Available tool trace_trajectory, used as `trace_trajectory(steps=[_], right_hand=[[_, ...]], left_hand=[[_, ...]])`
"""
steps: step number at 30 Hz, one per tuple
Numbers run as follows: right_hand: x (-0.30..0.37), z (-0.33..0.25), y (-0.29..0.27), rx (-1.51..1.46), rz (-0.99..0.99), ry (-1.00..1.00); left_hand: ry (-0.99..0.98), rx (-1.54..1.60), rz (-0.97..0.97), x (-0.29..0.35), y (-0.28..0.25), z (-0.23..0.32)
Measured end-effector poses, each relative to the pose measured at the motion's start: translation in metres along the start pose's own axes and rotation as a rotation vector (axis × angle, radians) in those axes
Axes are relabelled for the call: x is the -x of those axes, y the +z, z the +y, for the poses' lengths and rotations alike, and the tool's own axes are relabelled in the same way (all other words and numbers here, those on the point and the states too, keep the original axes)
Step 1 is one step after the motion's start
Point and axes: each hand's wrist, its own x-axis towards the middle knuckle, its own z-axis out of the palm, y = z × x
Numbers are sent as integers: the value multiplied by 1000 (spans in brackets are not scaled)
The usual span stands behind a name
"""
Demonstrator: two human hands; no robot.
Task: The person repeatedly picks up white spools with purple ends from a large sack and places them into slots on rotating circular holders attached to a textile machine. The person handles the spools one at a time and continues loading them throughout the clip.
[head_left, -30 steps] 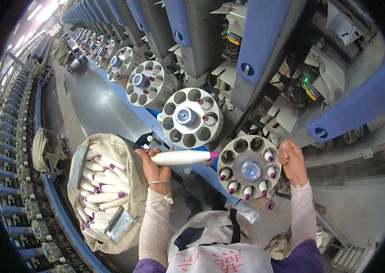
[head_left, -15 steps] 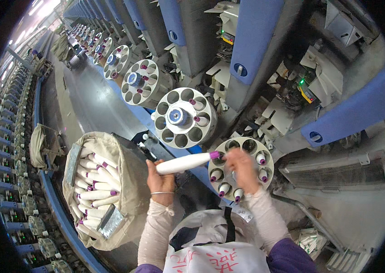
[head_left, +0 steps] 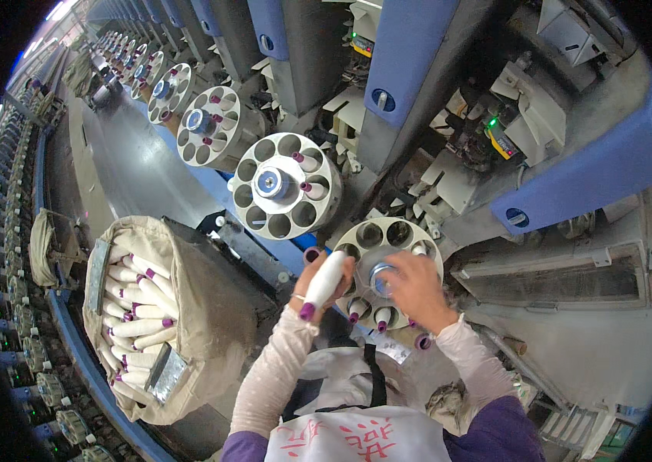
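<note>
My left hand (head_left: 315, 282) is closed around a white yarn bobbin (head_left: 324, 282), whose purple tip points down and toward me. A purple tube end (head_left: 313, 255) shows just behind that hand. My right hand (head_left: 420, 291) is above the nearest round bobbin magazine (head_left: 412, 235), its bent fingertips at the blue hub (head_left: 379, 279) in the middle. Whatever lies between those fingertips is too small to make out. White bobbins with purple tips, such as the one in a near pocket (head_left: 382, 317), stand in the magazine; my right hand hides some pockets.
To the left, a canvas bag (head_left: 214, 308) holds several white bobbins (head_left: 145, 327). More round magazines (head_left: 270, 183) line the machine beyond, along a blue rail (head_left: 222, 196). Blue machine arms (head_left: 588, 185) overhang the right side. A metal rail (head_left: 522, 362) runs low at right.
My left hand has brought the bobbin right to the magazine, and its purple tip has swung from pointing right to pointing toward me. My right hand has shifted to the hub. The view has shifted slightly.
</note>
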Motion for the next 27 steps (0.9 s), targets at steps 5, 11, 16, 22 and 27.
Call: trace_trajectory(steps=[5,11,16,22,27], right_hand=[[2,-9,-24,-84,-463,-88],[1,55,-46,-53,-153,105],[-52,-13,-36,-292,250,239],[-146,-240,85,-663,-52,-245],[-239,-409,228,-204,-244,-207]], left_hand=[[453,-702,114,-9,10,-31],[461,-949,414,10,32,-63],[1522,-1984,155,197,36,13],[1026,-2936,793,408,24,184],[580,-3254,523,409,-5,219]])
